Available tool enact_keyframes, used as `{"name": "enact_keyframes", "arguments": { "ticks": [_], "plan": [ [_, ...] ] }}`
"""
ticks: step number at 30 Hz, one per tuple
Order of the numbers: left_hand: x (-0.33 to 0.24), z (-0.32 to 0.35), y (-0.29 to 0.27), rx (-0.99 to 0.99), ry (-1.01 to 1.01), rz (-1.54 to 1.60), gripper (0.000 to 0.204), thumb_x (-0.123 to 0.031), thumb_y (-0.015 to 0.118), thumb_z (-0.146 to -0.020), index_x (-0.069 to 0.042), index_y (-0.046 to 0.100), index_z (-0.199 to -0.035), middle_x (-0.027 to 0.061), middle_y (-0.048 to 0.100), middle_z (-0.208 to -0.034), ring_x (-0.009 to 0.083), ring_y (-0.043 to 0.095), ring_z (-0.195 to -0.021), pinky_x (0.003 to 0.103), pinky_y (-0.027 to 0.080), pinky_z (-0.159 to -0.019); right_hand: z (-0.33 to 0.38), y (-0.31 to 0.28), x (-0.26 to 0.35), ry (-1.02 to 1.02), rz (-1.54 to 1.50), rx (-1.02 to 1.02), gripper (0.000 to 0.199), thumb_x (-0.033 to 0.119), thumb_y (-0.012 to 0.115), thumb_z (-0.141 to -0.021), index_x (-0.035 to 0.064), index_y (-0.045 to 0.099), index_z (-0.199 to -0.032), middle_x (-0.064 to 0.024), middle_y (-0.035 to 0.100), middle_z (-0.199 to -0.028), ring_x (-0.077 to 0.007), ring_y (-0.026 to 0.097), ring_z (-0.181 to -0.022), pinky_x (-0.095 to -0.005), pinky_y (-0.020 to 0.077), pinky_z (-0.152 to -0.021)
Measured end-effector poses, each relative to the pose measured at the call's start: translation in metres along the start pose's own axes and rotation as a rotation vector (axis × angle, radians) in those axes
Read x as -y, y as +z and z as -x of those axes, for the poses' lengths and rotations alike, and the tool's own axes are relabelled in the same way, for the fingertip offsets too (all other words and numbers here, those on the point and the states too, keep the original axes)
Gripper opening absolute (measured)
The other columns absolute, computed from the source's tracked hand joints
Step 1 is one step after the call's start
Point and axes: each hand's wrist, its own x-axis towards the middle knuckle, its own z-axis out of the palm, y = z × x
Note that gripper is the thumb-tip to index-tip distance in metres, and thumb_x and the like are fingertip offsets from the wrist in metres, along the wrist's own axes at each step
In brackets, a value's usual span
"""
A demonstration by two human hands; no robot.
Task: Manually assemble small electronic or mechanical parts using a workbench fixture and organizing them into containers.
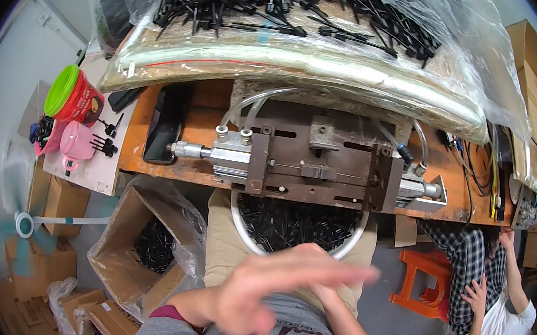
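Observation:
My left hand (269, 277) is held above my lap, its fingers stretched out to the right and its thumb apart. It is slightly blurred, and nothing shows in it. Behind it, my right hand (312, 250) is mostly covered, so its grip is hidden. Just beyond both hands, a white-rimmed round tub (240, 227) rests between my legs, full of small black plastic pieces (295, 223). Above the tub, on the bench edge, sits a brown metal fixture (323, 154) with a pneumatic cylinder (229, 162) on the left and another cylinder (415, 189) on the right.
A plastic-covered tray (228, 54) heaped with thin black plastic parts (274, 3) stands behind the fixture. Left are a phone (167, 123), a red bucket (84, 101) and a pink cup (78, 140). A lined carton (121, 237) stands below. Right, a person (505, 327) sits near an orange stool (419, 284).

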Motion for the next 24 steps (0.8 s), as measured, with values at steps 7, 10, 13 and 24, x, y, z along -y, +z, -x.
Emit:
{"name": "enact_keyframes", "arguments": {
  "ticks": [7,10,13,24],
  "plan": [
    [-0.007,0.005,0.074,0.012,0.235,0.621,0.087,-0.068,0.046,-0.088,0.014,0.059,-0.115,0.0342,0.062,-0.105,0.0391,0.066,-0.092,0.048,0.051,-0.085,0.006,0.014,0.000,0.005,-0.033,0.121,0.011,0.013,0.066,-0.089,0.0027,0.068,-0.092,-0.0008,0.067,-0.076,-0.0045,0.057,-0.065,-0.0213,0.0474,-0.059],
    [-0.015,-0.017,0.064,0.067,0.347,0.373,0.064,-0.048,0.042,-0.099,0.011,0.065,-0.106,0.0322,0.067,-0.095,0.0384,0.069,-0.088,0.047,0.054,-0.078,0.008,0.015,0.005,0.012,-0.016,0.171,0.012,0.015,0.065,-0.090,0.0026,0.067,-0.092,-0.0042,0.067,-0.076,-0.0076,0.060,-0.064,-0.0241,0.0485,-0.060],
    [-0.011,-0.019,0.038,0.184,0.427,0.248,0.051,-0.036,0.045,-0.102,0.008,0.069,-0.096,0.0299,0.068,-0.094,0.0348,0.068,-0.086,0.045,0.051,-0.084,0.004,0.016,0.010,-0.052,-0.010,0.187,0.011,0.013,0.065,-0.089,0.0024,0.066,-0.089,-0.0081,0.066,-0.076,-0.0114,0.063,-0.066,-0.0269,0.0500,-0.060],
    [0.024,-0.009,0.077,0.351,0.465,1.147,0.031,-0.032,0.053,-0.097,-0.009,0.068,-0.110,0.0383,0.033,-0.135,0.0534,0.035,-0.128,0.054,0.037,-0.102,0.006,0.031,0.002,0.038,-0.103,0.202,0.008,0.011,0.067,-0.088,0.0026,0.069,-0.088,-0.0015,0.067,-0.074,-0.0062,0.058,-0.066,-0.0217,0.0455,-0.059]
  ]
}}
